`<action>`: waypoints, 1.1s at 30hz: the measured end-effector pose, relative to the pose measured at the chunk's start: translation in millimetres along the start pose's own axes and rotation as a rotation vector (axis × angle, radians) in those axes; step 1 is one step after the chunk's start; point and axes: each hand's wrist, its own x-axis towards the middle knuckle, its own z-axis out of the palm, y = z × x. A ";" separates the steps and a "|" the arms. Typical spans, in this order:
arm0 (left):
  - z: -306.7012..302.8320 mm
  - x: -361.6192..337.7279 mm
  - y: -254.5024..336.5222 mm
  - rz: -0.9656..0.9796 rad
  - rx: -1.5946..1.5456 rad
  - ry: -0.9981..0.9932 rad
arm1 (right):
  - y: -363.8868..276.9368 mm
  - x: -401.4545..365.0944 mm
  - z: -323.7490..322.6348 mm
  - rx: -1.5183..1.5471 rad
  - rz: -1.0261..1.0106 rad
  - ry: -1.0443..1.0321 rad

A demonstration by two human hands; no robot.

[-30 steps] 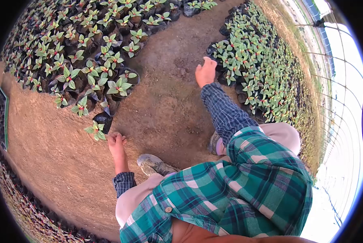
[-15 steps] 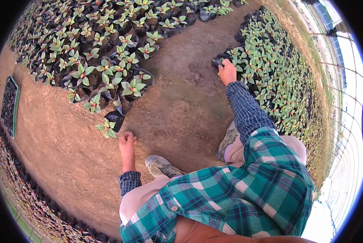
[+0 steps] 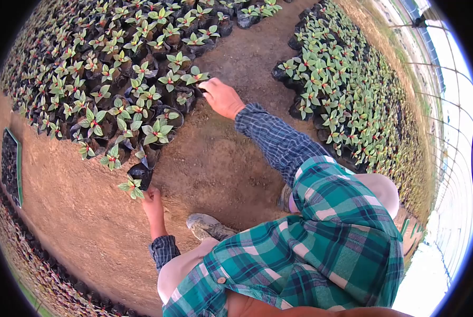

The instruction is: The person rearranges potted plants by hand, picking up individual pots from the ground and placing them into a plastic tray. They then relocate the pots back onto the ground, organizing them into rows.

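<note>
My right hand [image 3: 223, 98] reaches to the right edge of the left-hand plant bed. Its fingers are closed at a potted seedling [image 3: 195, 76] with green leaves, gripping the side of its dark bag, which is mostly hidden. Lower down, my left hand [image 3: 153, 203] has its fingers curled together close beside a black seedling bag [image 3: 139, 172] that leans over at the bed's near corner. The leafy seedling [image 3: 132, 187] of that bag spreads just left of my fingertips. Whether the left fingers grip the bag or anything else is hidden.
A second bed of bagged seedlings [image 3: 347, 90] lies to the right, across a strip of bare soil [image 3: 231, 158]. A green-rimmed tray [image 3: 19, 169] sits at far left. My shoe [image 3: 210, 226] is on the soil, and wire netting [image 3: 453, 105] runs along the right.
My right hand has swung left from the right-hand bed to the left-hand bed, where a seedling now shows at its fingertips. My left hand has moved slightly nearer the leaning bag. The view has shifted.
</note>
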 end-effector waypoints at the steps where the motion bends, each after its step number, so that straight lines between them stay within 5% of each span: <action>1: -0.8 -4.1 5.9 0.081 0.044 -0.035 | 3.8 -8.2 -13.1 0.013 0.104 0.193; 5: 4.0 -0.7 -4.1 0.066 -0.055 -0.046 | 90.4 -59.1 -61.2 -0.462 0.425 0.494; 7: 0.9 1.0 1.7 -0.003 -0.034 -0.120 | 103.3 -69.1 -90.7 -0.603 0.799 0.374; 9: 1.8 1.1 1.1 0.009 -0.020 -0.115 | 119.0 -73.7 -107.5 -0.561 0.826 0.253; 14: 2.5 -3.5 9.0 0.027 -0.018 -0.105 | 175.1 -77.6 -101.3 -0.576 0.608 0.160; 20: 3.8 -8.1 24.2 0.078 0.038 -0.087 | 136.1 -27.2 -86.8 -0.324 0.284 0.267; 27: 3.5 -7.0 28.8 0.145 0.149 -0.075 | 82.2 46.1 -31.4 -0.225 -0.006 -0.051; 30: 2.7 -6.8 29.9 0.104 0.099 -0.086 | 79.2 33.0 -27.2 -0.118 0.047 -0.013; 33: 4.5 -4.8 22.5 0.105 0.072 -0.081 | 116.1 8.1 -37.1 -0.042 0.302 0.389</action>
